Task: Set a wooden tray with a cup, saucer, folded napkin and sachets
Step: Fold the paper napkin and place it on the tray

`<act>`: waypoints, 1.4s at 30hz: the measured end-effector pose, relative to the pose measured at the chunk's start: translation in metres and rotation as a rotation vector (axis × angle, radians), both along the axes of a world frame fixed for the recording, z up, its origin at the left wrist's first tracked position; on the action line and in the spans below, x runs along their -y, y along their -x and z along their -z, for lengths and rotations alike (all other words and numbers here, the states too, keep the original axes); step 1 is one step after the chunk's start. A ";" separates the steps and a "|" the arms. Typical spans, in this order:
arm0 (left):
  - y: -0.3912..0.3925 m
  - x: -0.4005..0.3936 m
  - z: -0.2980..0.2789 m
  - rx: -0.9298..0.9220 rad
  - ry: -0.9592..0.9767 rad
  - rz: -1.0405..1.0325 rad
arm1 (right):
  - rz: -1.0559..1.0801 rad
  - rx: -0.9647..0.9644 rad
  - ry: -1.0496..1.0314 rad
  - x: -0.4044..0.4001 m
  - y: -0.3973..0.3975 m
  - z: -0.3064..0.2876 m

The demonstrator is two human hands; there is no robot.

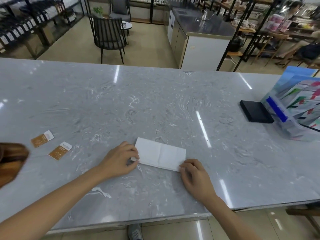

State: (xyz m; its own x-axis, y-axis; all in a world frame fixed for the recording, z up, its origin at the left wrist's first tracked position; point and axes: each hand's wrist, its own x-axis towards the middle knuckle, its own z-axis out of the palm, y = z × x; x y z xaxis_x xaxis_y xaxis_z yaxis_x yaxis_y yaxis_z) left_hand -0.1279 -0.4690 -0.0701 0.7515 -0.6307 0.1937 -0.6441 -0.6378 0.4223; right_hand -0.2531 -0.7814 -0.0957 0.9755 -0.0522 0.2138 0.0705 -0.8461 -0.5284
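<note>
**Both hands at the ends of a folded napkin on the marble counter**

A white folded paper napkin (160,154) lies flat on the grey marble-patterned counter (155,104), near the front edge, a crease running across its middle. The left hand (119,160) pinches the napkin's left end, thumb and fingers closed together on it. The right hand (194,177) rests curled at the near right corner, fingertips touching the paper. To the left lie two orange-and-white sachets (52,144), apart from the napkin. A brown wooden tray (10,161) shows partly at the far left edge.
</note>
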 end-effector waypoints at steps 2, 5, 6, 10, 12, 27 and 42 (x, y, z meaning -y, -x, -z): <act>0.000 0.015 -0.005 0.046 0.032 -0.007 | 0.043 0.047 0.041 -0.008 -0.010 -0.001; -0.009 0.054 -0.006 0.055 0.012 0.023 | 0.043 0.080 0.115 -0.030 -0.038 -0.006; -0.012 0.068 -0.005 0.028 -0.032 0.024 | 0.024 0.068 0.143 -0.037 -0.048 -0.006; -0.017 0.090 0.023 0.014 -0.307 -0.051 | 0.024 -0.145 0.250 -0.047 -0.065 0.011; -0.015 0.081 0.036 0.045 -0.372 -0.123 | 0.057 -0.194 0.269 -0.043 -0.062 0.022; -0.015 0.075 0.046 0.006 -0.358 -0.215 | 0.106 -0.236 0.276 -0.041 -0.061 0.029; 0.004 0.053 0.038 -0.094 -0.333 -0.249 | 0.027 -0.243 0.325 -0.035 -0.064 0.027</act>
